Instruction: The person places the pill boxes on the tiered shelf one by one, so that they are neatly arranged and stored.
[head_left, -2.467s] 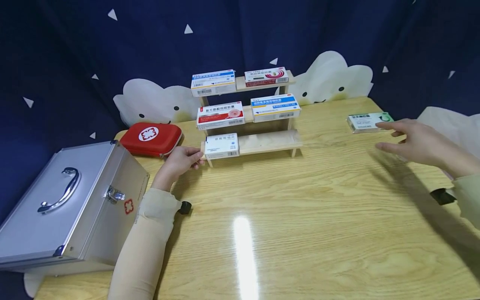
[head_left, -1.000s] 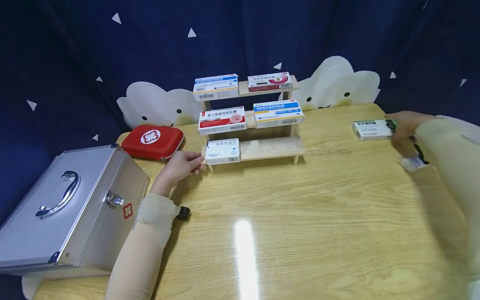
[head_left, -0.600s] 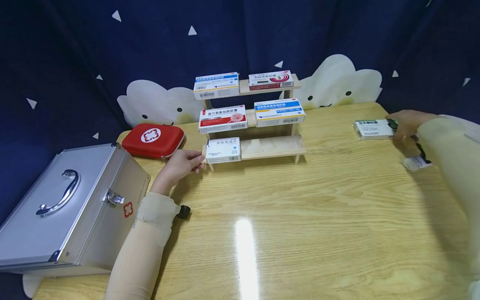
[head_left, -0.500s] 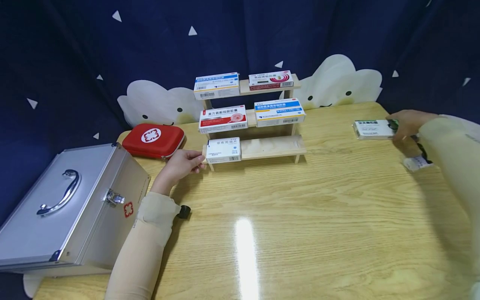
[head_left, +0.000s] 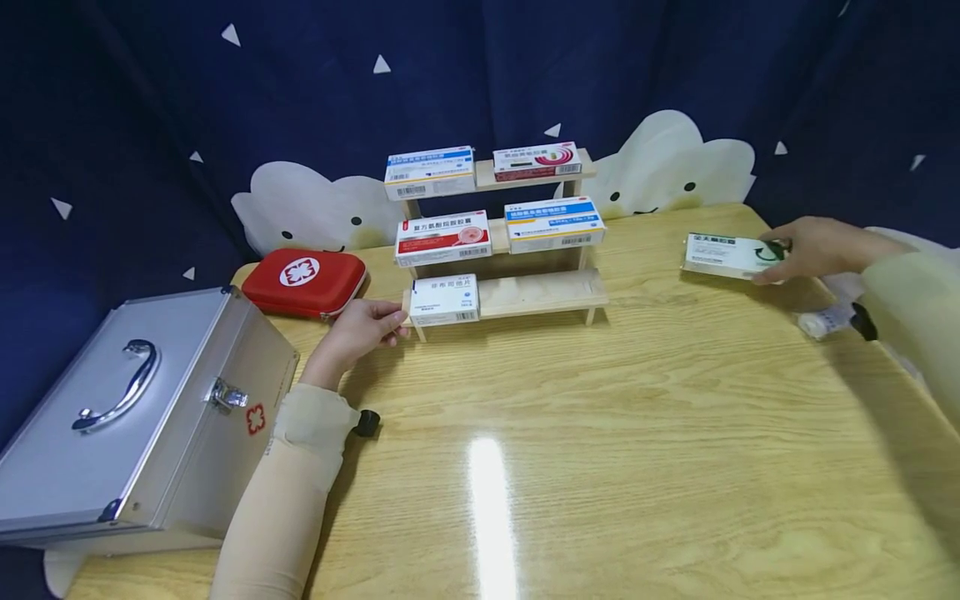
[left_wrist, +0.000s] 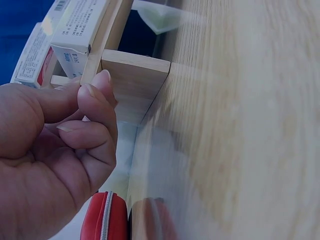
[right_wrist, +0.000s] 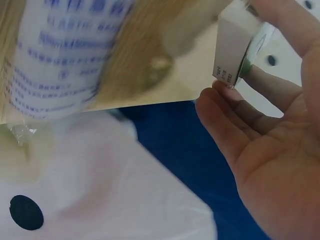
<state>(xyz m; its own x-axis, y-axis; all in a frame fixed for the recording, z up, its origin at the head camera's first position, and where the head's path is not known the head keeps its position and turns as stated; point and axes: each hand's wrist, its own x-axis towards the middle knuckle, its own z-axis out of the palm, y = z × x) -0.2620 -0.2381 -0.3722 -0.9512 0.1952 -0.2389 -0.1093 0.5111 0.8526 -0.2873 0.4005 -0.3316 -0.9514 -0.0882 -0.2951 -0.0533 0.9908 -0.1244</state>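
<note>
At the right of the table my right hand (head_left: pixel 817 247) pinches the right end of a white-and-green medicine box (head_left: pixel 723 254); the right wrist view shows fingers round the end of this box (right_wrist: pixel 234 47). My left hand (head_left: pixel 365 327) pinches the left end of the lowest step of a wooden tiered shelf (head_left: pixel 543 292). Up close in the left wrist view, the thumb and fingertips meet at the shelf's edge (left_wrist: pixel 135 62). Beside those fingers, on the same step, sits a white medicine box (head_left: pixel 444 298). Several more boxes, like the red-and-white box (head_left: pixel 442 237), lie on the upper steps.
Left of the shelf lie a red zip case (head_left: pixel 303 282) and a large silver metal case (head_left: pixel 127 400). A wrapped white elastic bandage roll (head_left: pixel 821 322) is below the right wrist at the table's right edge. A dark blue curtain (head_left: pixel 315 83) hangs behind the table.
My right hand has reached the white-and-green box, gripped its right end, and shifted it slightly left, its printed face now tilted forward. My left hand has kept its place on the shelf.
</note>
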